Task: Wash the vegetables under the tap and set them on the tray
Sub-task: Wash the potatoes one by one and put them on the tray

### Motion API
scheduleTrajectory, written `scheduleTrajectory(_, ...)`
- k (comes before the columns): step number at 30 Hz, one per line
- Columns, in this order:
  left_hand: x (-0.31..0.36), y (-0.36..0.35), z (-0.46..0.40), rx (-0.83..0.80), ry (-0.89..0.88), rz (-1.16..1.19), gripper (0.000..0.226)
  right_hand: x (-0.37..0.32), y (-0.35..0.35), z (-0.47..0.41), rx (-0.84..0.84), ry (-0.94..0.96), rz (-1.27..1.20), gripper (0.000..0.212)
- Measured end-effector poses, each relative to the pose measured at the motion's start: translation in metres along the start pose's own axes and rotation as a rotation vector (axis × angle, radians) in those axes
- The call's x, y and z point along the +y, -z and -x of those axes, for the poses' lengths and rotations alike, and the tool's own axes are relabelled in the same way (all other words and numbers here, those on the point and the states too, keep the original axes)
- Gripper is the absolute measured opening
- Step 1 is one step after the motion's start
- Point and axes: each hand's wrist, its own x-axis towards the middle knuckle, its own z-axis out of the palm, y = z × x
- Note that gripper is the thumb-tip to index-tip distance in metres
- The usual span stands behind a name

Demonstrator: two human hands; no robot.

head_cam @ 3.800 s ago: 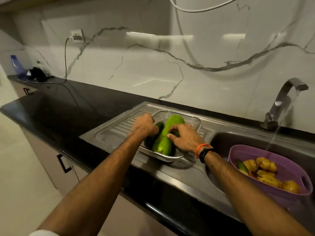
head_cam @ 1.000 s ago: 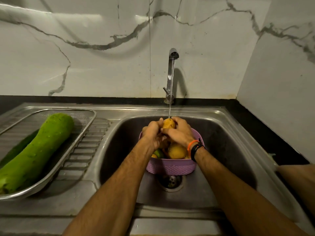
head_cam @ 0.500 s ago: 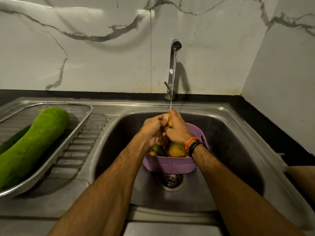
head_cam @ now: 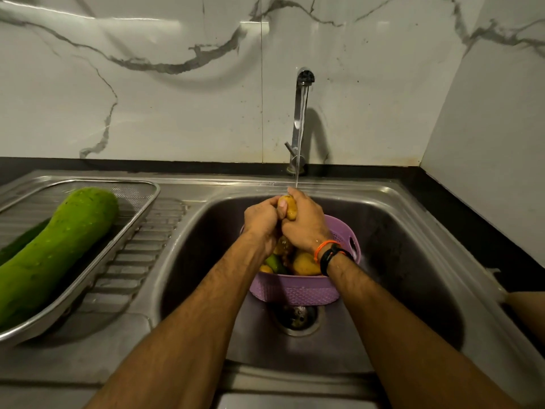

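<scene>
Since 0.5 s ago your left hand and right hand stay clasped round 1 potato under the tap.

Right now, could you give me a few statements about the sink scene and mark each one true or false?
1. Both hands hold one potato under the running tap. True.
2. The purple basket stands on the drainboard. False: it stands inside the sink basin, above the drain.
3. The big green gourd lies in the metal tray. True.
4. The tap is turned off. False: a thin stream falls onto the hands.
5. The left hand wears the wristbands. False: they are on the wrist of the right hand.
</scene>
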Motion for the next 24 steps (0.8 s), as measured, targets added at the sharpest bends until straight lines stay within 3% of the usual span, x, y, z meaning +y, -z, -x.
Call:
scheduleTrajectory(3,0.001,-0.003,0.000,-0.004,0.007,0.017,0.025,-0.004,-0.002,0.002,0.100,-0.015,-0.031,0.079)
scheduleTrajectory(6,0.001,-0.003,0.001,-0.085,0.037,-0.014,0.026,-0.003,0.004,0.000,0.035,-0.006,-0.019,0.080)
scheduleTrajectory(12,0.001,-0.010,0.004,-0.001,0.040,0.045,0.029,0.000,0.002,0.004,0.144,-0.028,-0.079,0.073)
scheduleTrajectory(17,0.001,-0.005,0.003,-0.067,0.060,0.002,0.025,-0.002,0.009,0.004,0.043,-0.029,-0.067,0.073)
scheduleTrajectory(21,0.001,-0.010,0.003,0.037,0.055,0.063,0.026,-0.003,0.007,0.007,0.142,-0.037,-0.098,0.068)
scheduleTrajectory(24,0.003,-0.009,0.005,-0.015,0.059,0.048,0.024,-0.006,0.008,0.007,0.140,-0.021,-0.076,0.067)
